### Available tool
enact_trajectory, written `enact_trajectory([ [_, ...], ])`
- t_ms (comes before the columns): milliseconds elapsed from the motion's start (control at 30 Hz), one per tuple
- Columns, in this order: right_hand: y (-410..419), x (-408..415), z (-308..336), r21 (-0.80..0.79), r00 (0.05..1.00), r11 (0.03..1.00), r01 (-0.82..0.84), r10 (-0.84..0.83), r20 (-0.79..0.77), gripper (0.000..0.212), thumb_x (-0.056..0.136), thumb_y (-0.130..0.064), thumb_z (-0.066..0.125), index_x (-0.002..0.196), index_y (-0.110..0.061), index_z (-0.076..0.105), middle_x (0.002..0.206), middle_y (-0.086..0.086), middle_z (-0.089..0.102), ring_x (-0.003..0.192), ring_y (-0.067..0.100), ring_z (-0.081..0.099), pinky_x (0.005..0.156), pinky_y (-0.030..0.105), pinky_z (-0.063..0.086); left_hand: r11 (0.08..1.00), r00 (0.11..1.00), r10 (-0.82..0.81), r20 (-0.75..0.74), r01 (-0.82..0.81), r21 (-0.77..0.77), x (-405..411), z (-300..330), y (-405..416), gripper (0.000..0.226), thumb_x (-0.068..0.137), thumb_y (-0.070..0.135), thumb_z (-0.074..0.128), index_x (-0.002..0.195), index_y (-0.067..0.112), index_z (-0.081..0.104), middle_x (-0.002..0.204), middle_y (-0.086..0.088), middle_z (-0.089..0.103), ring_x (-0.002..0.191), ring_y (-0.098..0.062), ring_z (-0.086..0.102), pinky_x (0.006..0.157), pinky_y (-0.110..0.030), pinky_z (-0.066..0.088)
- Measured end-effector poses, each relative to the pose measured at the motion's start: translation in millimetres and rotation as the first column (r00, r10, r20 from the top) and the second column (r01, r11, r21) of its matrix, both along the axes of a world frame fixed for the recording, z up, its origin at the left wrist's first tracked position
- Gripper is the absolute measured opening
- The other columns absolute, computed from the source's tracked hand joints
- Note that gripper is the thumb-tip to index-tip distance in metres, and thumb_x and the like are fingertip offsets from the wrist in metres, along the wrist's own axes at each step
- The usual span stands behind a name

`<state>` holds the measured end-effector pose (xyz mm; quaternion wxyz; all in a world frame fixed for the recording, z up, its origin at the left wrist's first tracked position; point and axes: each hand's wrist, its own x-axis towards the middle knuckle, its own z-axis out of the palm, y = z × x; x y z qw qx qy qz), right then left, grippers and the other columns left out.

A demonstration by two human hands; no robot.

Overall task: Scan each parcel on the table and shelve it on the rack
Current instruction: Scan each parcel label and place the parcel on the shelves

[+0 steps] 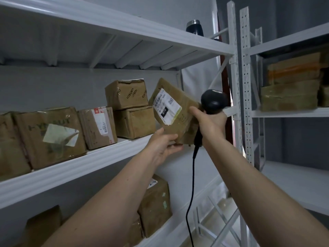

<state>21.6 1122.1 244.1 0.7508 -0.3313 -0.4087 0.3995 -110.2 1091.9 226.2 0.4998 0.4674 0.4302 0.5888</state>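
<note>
Left hand [162, 146] grip tilts parcel [175, 111] over rack [71, 172] shelf

Brown cardboard parcels [175, 111]: roughly ten visible. Black handheld scanners [212, 101]: one. Dark steel-capped flasks [194, 28]: one. White metal racks [99, 168]: two.

My left hand [164, 146] covers the lower corner of the tilted brown cardboard parcel [178, 111], whose white shipping label [166, 106] is too blurred to read. My right hand [210, 122] hides the black handheld scanner's [212, 100] grip. The leftmost brown box [10, 147] runs past the frame edge.
</note>
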Motion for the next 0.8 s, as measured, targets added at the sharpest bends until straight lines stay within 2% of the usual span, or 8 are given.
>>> enact_trajectory([
  [100, 19, -17, 21, 0.008, 0.997, 1.000, 0.001, -0.001, 0.071, 0.028, 0.072, -0.022, 0.083, 0.087, -0.024, 0.060, 0.091, -0.002, 0.068, 0.086, 0.012, 0.065, 0.083, 0.034, 0.053, 0.999, 0.999, 0.032, 0.000, -0.032, -0.006, -8, 11, -3, 0.051, 0.093, -0.011, 0.050, 0.140, 0.006, 0.040, 0.115, -0.021, 0.061, 0.098, -0.034, 0.066, 0.084, -0.041, 0.056],
  [200, 36, -34, 38, 0.005, 0.989, 1.000, 0.016, -0.016, 0.149, 0.041, 0.071, -0.027, 0.084, 0.106, -0.017, 0.063, 0.101, 0.002, 0.069, 0.096, 0.018, 0.065, 0.089, 0.040, 0.053, 0.997, 0.996, 0.078, 0.047, -0.077, -0.014, -16, 16, -4, 0.066, 0.092, -0.012, 0.052, 0.150, 0.005, 0.025, 0.136, -0.028, 0.049, 0.100, -0.034, 0.066, 0.080, -0.038, 0.057],
  [300, 50, -50, 50, 0.021, 0.973, 1.000, -0.005, 0.000, 0.229, 0.050, 0.072, -0.029, 0.083, 0.114, -0.019, 0.059, 0.106, 0.001, 0.067, 0.102, 0.020, 0.063, 0.090, 0.041, 0.051, 0.994, 0.994, 0.111, 0.017, -0.111, -0.004, -29, 15, -8, 0.069, 0.091, -0.010, 0.056, 0.150, 0.011, 0.029, 0.140, -0.023, 0.048, 0.096, -0.030, 0.068, 0.078, -0.038, 0.060],
  [433, 57, -73, 60, 0.041, 0.941, 0.998, -0.054, 0.038, 0.335, 0.053, 0.073, -0.027, 0.083, 0.117, -0.018, 0.055, 0.102, -0.003, 0.062, 0.100, 0.017, 0.060, 0.081, 0.035, 0.044, 0.987, 0.987, 0.158, -0.035, -0.158, 0.016, -46, 11, -18, 0.070, 0.089, -0.008, 0.061, 0.147, 0.027, 0.040, 0.133, -0.017, 0.054, 0.098, -0.026, 0.069, 0.080, -0.038, 0.061],
  [567, 62, -85, 52, 0.056, 0.936, 0.995, -0.078, 0.054, 0.347, 0.052, 0.074, -0.025, 0.082, 0.118, -0.019, 0.054, 0.098, -0.006, 0.059, 0.098, 0.016, 0.058, 0.078, 0.033, 0.042, 0.984, 0.983, 0.176, -0.046, -0.175, 0.020, -52, 8, -24, 0.073, 0.087, -0.005, 0.065, 0.144, 0.034, 0.043, 0.129, -0.014, 0.059, 0.098, -0.026, 0.070, 0.077, -0.037, 0.061],
  [733, 60, -80, 47, 0.026, 0.934, 0.993, -0.114, 0.098, 0.345, 0.049, 0.077, -0.026, 0.080, 0.118, -0.018, 0.055, 0.107, -0.001, 0.063, 0.105, 0.018, 0.060, 0.095, 0.040, 0.047, 0.980, 0.977, 0.198, -0.075, -0.197, 0.019, -57, 3, -29, 0.072, 0.086, -0.005, 0.067, 0.144, 0.033, 0.045, 0.119, -0.013, 0.065, 0.100, -0.028, 0.070, 0.081, -0.039, 0.061],
  [800, 53, -76, 43, 0.042, 0.947, 0.994, -0.105, 0.087, 0.310, 0.040, 0.078, -0.025, 0.080, 0.111, -0.018, 0.058, 0.101, -0.003, 0.065, 0.101, 0.016, 0.061, 0.091, 0.035, 0.049, 0.981, 0.980, 0.193, -0.051, -0.192, 0.022, -60, 2, -32, 0.067, 0.086, -0.005, 0.066, 0.140, 0.030, 0.049, 0.119, -0.014, 0.066, 0.098, -0.026, 0.071, 0.082, -0.039, 0.060],
])
